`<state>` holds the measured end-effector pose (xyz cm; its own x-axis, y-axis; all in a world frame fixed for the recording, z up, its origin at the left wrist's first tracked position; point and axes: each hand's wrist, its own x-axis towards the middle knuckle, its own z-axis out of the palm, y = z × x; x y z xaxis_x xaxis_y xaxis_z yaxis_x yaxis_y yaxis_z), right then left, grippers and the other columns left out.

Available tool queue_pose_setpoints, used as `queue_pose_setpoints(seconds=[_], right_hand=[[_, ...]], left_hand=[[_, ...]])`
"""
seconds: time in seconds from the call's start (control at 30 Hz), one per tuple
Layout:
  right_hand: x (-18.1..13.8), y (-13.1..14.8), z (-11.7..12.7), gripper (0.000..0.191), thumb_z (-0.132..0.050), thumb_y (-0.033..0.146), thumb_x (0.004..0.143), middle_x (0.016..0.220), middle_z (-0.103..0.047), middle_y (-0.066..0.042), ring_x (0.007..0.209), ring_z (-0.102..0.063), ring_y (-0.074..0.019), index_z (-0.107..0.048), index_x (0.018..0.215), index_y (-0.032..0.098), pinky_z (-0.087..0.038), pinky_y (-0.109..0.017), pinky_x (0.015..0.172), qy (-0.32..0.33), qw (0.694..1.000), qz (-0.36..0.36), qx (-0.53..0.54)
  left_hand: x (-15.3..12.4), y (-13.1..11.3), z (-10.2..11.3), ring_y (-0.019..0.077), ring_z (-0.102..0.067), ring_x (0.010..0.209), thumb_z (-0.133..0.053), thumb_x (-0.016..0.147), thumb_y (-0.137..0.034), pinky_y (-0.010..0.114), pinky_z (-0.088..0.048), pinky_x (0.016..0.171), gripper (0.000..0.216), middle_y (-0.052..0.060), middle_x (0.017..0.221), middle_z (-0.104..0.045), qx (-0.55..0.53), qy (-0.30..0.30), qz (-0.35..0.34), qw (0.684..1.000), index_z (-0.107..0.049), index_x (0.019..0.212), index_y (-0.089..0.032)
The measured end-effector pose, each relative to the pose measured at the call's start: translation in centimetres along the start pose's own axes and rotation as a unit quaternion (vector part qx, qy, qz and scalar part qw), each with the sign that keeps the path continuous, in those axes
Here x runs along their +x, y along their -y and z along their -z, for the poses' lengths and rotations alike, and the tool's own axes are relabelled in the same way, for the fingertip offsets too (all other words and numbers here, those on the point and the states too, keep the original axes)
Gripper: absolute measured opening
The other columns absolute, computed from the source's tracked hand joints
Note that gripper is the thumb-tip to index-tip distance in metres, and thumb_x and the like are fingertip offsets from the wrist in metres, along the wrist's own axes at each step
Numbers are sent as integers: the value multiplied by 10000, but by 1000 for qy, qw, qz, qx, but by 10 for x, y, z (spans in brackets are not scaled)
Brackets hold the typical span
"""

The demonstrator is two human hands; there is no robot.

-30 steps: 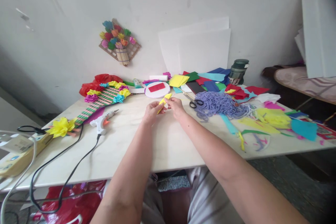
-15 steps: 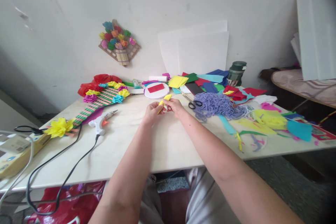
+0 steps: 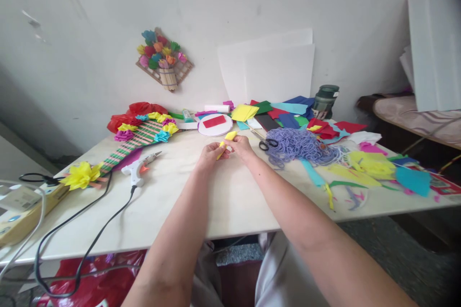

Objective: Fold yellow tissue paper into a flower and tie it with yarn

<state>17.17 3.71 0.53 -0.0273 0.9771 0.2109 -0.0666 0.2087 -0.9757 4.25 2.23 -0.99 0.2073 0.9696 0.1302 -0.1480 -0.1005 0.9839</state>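
A small folded piece of yellow crepe paper (image 3: 231,135) is pinched between my two hands above the middle of the table. My left hand (image 3: 212,154) grips its lower left part, fingers closed. My right hand (image 3: 240,146) holds it from the right, thumb and fingers pressed together; the fingers hide part of the paper. Just beyond lies a white oval board (image 3: 205,130) with a red paper rectangle (image 3: 213,122) on it. Black-handled scissors (image 3: 268,144) rest to the right of my hands.
A white glue gun (image 3: 135,170) with a black cord lies left, near a flower-trimmed striped fan shape (image 3: 139,136). Purple yarn (image 3: 302,145), yellow sheets (image 3: 245,112) and coloured scraps cover the right side. A dark green jar (image 3: 324,101) stands behind. A power strip (image 3: 21,218) sits far left.
Both hands stay in nearly the same place. The yellow paper has shifted slightly between the fingers, its upper end a little lower and more of it showing. The view has moved very slightly.
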Motion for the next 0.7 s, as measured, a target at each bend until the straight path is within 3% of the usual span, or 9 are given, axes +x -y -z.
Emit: queue_pose_setpoints(seconds=[0.13,0.17,0.2,0.3,0.4,0.47,0.57,0.7], right_hand=[[9,4,22,120,-605,262,608,559,-565,-7,469,-450,-103,-635,652,154,-361,-246,466,115,987,-5,-112],[12,7,30,122,-595,219,612,585,-587,-18,507,-490,-127,-657,704,169,-371,-256,489,102,982,3,-161],[14,10,38,141,-600,168,592,612,-606,-30,565,-530,-154,-667,715,181,-387,-270,530,51,974,19,-221],[19,17,60,186,-602,92,585,808,-645,-121,829,-575,-260,-678,740,162,-394,-349,711,-130,888,36,-439],[21,18,76,240,-581,121,642,944,-626,-179,997,-524,-317,-667,866,115,-354,-414,817,-150,788,-62,-593],[21,17,82,283,-562,171,685,1012,-604,-184,1047,-499,-323,-647,946,101,-327,-436,857,-143,746,-115,-640],[21,14,86,331,-523,202,735,1105,-557,-192,1061,-500,-301,-610,1039,102,-315,-425,874,-137,724,-141,-661],[24,11,88,297,-486,162,762,1063,-582,-191,1014,-538,-275,-614,1021,95,-291,-427,887,-134,725,-167,-654]], left_hand=[[2,4,2,86,-535,517,-681,617,-410,227,-449,565,333,51,676,-630,22,-32,-22,999,-589,733,-112],[3,5,2,82,-526,505,-680,616,-410,223,-444,554,329,50,667,-629,26,-42,-22,999,-591,727,-113],[3,6,2,80,-520,497,-678,615,-413,221,-440,546,328,49,658,-628,29,-51,-20,998,-594,722,-114],[5,10,3,80,-518,497,-673,613,-423,215,-427,542,330,52,649,-631,40,-57,-18,997,-605,710,-115],[6,13,4,82,-521,512,-667,612,-432,214,-422,555,335,55,658,-637,52,-57,-15,997,-614,713,-117],[7,14,5,84,-521,515,-664,612,-437,220,-424,562,338,55,668,-640,50,-59,-13,997,-614,717,-119],[8,15,6,84,-519,518,-654,620,-444,227,-428,575,338,56,677,-642,53,-62,-15,997,-615,717,-122],[9,16,6,87,-525,530,-643,632,-446,232,-432,587,335,61,711,-650,58,-60,-17,996,-616,734,-128]])
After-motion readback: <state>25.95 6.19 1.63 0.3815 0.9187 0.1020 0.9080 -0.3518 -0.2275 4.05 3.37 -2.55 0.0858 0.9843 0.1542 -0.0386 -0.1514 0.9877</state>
